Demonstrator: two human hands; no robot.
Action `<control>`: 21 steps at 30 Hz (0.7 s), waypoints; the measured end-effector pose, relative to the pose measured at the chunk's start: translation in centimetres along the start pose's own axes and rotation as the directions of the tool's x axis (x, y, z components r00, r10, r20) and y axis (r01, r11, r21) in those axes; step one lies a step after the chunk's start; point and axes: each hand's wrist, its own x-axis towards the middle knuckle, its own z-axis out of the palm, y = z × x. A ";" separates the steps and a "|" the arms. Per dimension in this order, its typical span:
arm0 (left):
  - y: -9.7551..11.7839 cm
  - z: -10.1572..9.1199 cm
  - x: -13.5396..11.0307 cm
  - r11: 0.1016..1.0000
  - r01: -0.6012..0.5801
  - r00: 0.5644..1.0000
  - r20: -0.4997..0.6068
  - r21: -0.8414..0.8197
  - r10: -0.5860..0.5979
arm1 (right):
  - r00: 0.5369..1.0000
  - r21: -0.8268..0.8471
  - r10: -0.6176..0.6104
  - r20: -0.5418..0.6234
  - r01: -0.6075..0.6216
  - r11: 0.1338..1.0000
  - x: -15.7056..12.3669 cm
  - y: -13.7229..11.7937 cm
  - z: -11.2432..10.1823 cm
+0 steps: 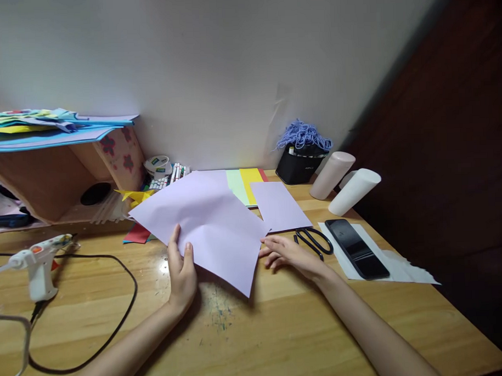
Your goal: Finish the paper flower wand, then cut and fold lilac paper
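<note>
A large lilac paper sheet [206,222] lies tilted on the wooden desk [280,324], creased near its middle, its lower corner lifted. My left hand [182,270] grips its lower left edge, thumb on top. My right hand [288,255] rests with fingers spread at the sheet's right edge, touching it. A smaller lilac sheet [280,206] lies flat just beyond my right hand.
Black scissors [314,240] and a dark phone [356,247] on white paper lie to the right. A white glue gun [37,264] with a black cord sits at left. Coloured sheets, markers, a black pot with blue yarn [303,153] and two white cylinders line the wall.
</note>
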 end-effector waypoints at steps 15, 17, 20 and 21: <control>0.6 -0.2 0.6 0.990 0.030 1.000 0.005 -0.136 -0.029 | 0.944 -0.315 -0.296 -0.143 0.240 0.918 -1.5 -2.8 -4.7; 0.7 0.0 0.7 0.951 0.176 0.976 0.169 -0.256 -0.135 | 0.951 -0.334 -0.264 -0.160 0.200 0.921 -1.8 -3.0 -6.6; 0.7 0.3 0.7 0.884 0.341 0.908 0.354 -0.319 -0.223 | 0.969 -0.391 -0.198 -0.148 0.127 0.912 -2.4 -3.2 -8.0; 0.5 0.4 0.7 0.875 0.365 0.899 0.363 -0.317 -0.243 | 0.975 -0.404 -0.172 -0.139 0.103 0.909 -2.6 -3.3 -8.2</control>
